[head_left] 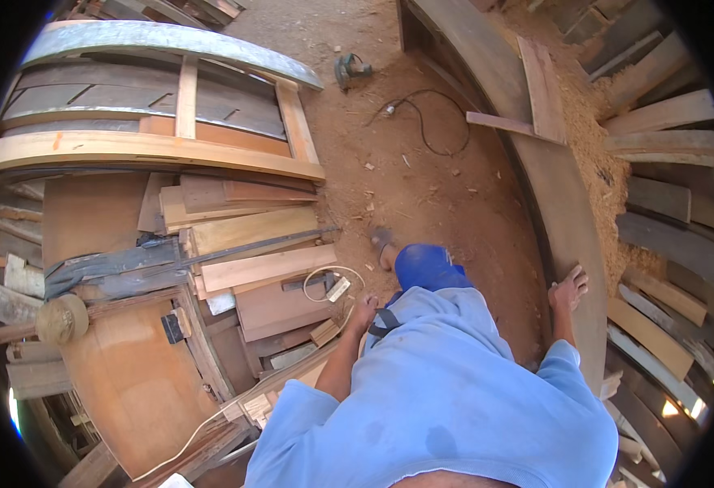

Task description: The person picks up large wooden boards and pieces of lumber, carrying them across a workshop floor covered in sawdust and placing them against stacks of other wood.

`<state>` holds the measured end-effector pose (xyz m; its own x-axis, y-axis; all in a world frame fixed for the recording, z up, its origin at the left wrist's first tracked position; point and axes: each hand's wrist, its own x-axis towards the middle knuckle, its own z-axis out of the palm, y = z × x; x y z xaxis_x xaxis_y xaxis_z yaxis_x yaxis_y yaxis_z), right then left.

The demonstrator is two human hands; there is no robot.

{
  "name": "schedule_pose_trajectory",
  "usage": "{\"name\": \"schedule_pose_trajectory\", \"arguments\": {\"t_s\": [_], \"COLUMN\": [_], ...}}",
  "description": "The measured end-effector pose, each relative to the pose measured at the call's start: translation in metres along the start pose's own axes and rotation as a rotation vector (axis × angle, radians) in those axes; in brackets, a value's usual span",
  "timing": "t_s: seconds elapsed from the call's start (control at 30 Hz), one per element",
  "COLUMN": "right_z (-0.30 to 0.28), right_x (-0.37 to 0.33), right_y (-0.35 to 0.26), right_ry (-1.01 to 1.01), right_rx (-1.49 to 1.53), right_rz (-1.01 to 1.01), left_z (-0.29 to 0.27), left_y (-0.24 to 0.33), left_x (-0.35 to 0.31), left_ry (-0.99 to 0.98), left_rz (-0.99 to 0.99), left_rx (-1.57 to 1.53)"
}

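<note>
My right hand [568, 289] lies with fingers stretched out on the long wooden bench [572, 207] that curves down my right side. Close by my left hip, my left hand [363, 311] has its fingers curled in; whatever may be inside them is hidden. A black strap-like piece [385, 323] shows against my blue shirt beside it. Just beyond that hand, a white power strip [338, 289] with a looped pale cable rests on stacked boards [280, 313]. Two joined wooden pieces [542, 89] lie on the bench farther ahead.
A wooden frame [186, 98] stands at the far left. On the dirt floor ahead are a dark green power tool [350, 71] and a black cord [428, 150]. An orange-brown panel [133, 374] is at left. Sawdust [593, 154] and piled planks [658, 203] line the right.
</note>
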<state>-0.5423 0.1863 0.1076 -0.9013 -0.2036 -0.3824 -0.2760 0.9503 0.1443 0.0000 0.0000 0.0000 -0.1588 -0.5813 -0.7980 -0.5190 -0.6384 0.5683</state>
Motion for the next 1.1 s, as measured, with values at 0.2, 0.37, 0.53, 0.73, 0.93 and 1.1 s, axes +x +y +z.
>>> {"name": "schedule_pose_trajectory", "arguments": {"t_s": [0.2,0.37,0.53,0.73,0.93,1.1], "right_z": [0.009,0.007,0.013,-0.018,-0.032,-0.084], "right_x": [-0.014,-0.007,-0.002,0.001,0.058,0.088], "right_y": [-0.012,-0.005,0.0,0.004,-0.029,-0.146], "right_ry": [-0.014,0.029,0.044,-0.116,-0.27,0.121], "right_rx": [-0.019,-0.048,-0.043,-0.03,-0.173,0.05], "right_rz": [-0.024,-0.034,-0.073,-0.095,-0.176,-0.574], "left_z": [-0.012,0.021,0.033,0.036,0.062,0.107], "left_y": [-0.06,-0.064,-0.033,0.008,0.011,0.158], "left_x": [-0.01,-0.009,-0.037,-0.023,0.06,0.025], "left_ry": [0.01,-0.037,-0.012,-0.112,0.029,0.155], "left_rz": [0.024,0.007,-0.008,0.005,-0.043,0.19], "left_rx": [0.04,-0.018,0.131,0.561,0.162,0.627]}}
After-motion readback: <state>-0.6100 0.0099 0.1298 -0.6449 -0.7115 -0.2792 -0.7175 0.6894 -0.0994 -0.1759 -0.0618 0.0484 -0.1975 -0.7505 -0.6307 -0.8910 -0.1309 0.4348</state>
